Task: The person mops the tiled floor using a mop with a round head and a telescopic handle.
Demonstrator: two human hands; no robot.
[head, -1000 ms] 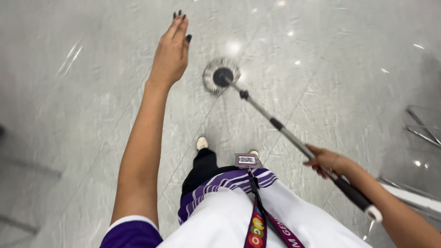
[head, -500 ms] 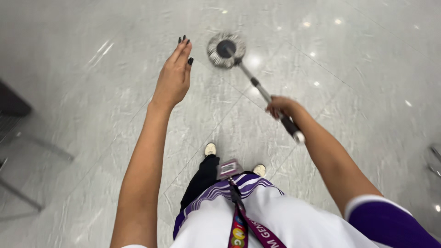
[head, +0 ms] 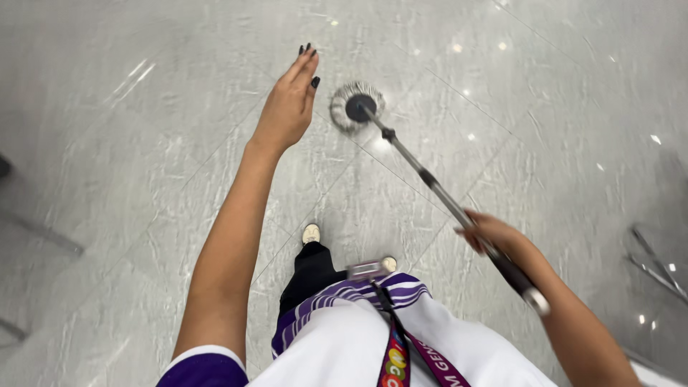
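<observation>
Gripping a mop handle (head: 444,195), the right hand (head: 494,235) blurs (fingers indistinct).

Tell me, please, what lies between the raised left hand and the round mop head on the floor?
Nothing: in the head view only bare grey floor shows between the left hand and the mop head.
</observation>
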